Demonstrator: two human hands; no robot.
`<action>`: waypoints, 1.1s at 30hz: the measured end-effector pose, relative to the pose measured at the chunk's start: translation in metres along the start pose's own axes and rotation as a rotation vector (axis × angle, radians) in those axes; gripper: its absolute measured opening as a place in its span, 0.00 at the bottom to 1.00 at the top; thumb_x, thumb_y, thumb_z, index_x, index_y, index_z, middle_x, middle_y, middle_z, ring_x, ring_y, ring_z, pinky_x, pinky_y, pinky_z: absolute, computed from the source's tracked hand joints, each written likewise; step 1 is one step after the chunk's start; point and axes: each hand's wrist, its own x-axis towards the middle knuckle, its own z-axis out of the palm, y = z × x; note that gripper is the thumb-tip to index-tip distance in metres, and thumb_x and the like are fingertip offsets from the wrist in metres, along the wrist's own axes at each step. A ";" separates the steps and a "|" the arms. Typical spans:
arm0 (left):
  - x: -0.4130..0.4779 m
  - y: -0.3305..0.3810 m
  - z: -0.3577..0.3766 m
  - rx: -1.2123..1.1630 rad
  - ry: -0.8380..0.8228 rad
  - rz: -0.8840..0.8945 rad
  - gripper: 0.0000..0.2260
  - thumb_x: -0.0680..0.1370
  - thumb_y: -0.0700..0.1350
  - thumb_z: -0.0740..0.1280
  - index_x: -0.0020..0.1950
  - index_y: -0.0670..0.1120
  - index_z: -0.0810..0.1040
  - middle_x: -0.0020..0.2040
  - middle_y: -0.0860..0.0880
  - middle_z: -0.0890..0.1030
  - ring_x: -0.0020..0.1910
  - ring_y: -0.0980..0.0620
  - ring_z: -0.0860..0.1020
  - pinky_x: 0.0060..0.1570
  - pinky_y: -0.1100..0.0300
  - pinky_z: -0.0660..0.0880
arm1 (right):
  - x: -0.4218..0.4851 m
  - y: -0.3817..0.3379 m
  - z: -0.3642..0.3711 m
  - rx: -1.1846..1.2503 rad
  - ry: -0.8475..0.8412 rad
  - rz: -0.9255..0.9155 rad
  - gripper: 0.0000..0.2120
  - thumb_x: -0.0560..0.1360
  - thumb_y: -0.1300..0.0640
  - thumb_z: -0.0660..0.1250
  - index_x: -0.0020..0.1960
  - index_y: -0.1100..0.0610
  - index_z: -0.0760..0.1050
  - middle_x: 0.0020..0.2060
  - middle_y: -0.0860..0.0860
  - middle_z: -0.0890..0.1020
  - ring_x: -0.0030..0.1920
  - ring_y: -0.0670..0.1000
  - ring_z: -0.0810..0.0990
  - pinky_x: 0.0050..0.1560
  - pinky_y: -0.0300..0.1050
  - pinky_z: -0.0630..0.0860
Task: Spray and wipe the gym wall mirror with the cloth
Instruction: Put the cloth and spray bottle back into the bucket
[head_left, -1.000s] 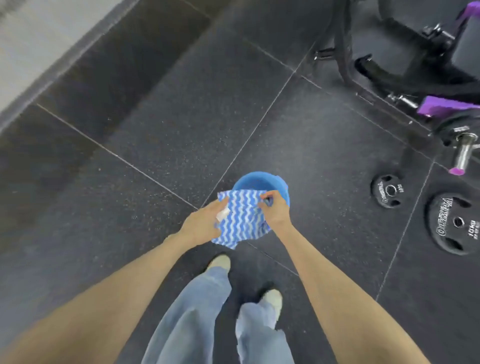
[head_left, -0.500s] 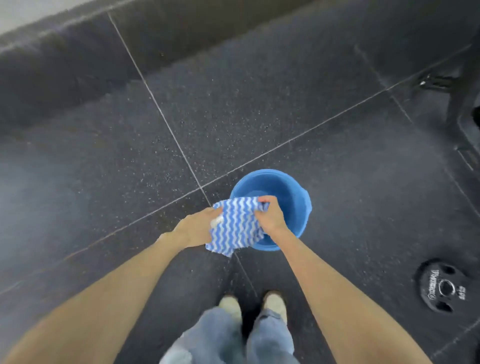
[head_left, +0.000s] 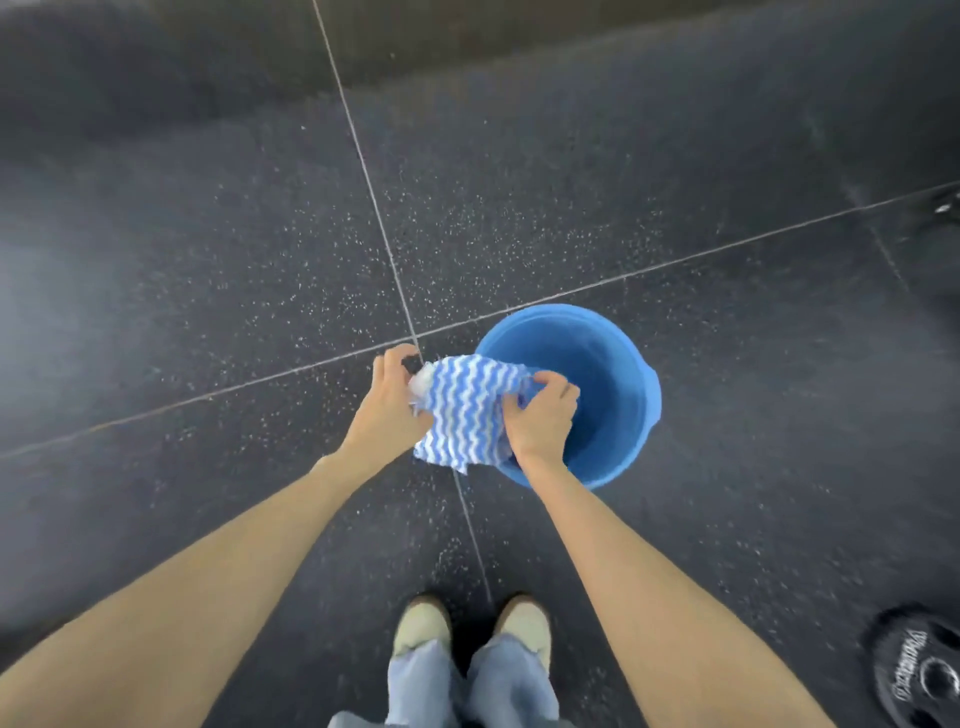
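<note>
Over dark speckled rubber floor tiles (head_left: 519, 208), just off the crossing of two pale seams: blue-and-white wavy-striped cloth (head_left: 465, 410), stretched between both hands.

Left hand (head_left: 387, 410): closed on the cloth's left edge, fingers curled over the top, a small bunch of fabric showing white beside the thumb. Grip narrow, pinching fabric.

Right hand (head_left: 540, 421): closed on the cloth's right edge, knuckles up, fingers bunching the fabric underneath. Also a tight grip on cloth only.

Cloth: off the floor, hanging slack below the hands, lower corner dangling over the seam line. Right part overlaps the near-left rim of the bucket (head_left: 639, 431) in this view; touching the rim or not — cannot tell.

Bucket: round, blue, upright on the floor, just right of the seam crossing. Inside looks smooth blue; water level not readable.

Both forearms bare, reaching forward from the bottom corners of the frame. Below: light jeans (head_left: 470, 686) and pale shoes (head_left: 423, 621), feet side by side straddling the seam.

Bottom right corner: black weight plate (head_left: 914, 670) flat on the floor, white lettering blurred, well apart from the bucket. Far right edge, upper part: a dark metal piece, too cropped to identify.

Top of frame: darker band across the floor. Mirror not in view.
</note>
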 end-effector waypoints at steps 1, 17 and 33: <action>0.000 0.009 -0.005 0.005 0.041 0.021 0.30 0.72 0.34 0.67 0.71 0.45 0.59 0.55 0.48 0.65 0.38 0.50 0.70 0.35 0.56 0.69 | -0.004 -0.008 -0.009 0.035 0.007 -0.068 0.16 0.78 0.55 0.67 0.63 0.59 0.70 0.62 0.54 0.69 0.59 0.52 0.71 0.62 0.50 0.69; 0.031 0.099 0.012 0.571 -0.232 0.159 0.21 0.75 0.44 0.66 0.68 0.48 0.69 0.63 0.45 0.68 0.63 0.42 0.67 0.63 0.51 0.65 | 0.028 -0.037 -0.106 0.076 -0.152 -0.029 0.08 0.74 0.54 0.70 0.45 0.57 0.74 0.40 0.51 0.79 0.38 0.50 0.77 0.38 0.31 0.70; 0.071 0.029 0.055 0.857 0.239 0.790 0.14 0.69 0.44 0.56 0.23 0.47 0.70 0.26 0.51 0.68 0.30 0.48 0.63 0.37 0.55 0.55 | 0.103 0.093 0.014 -0.554 -0.269 -0.078 0.12 0.84 0.62 0.50 0.62 0.56 0.70 0.66 0.62 0.73 0.63 0.59 0.72 0.38 0.34 0.58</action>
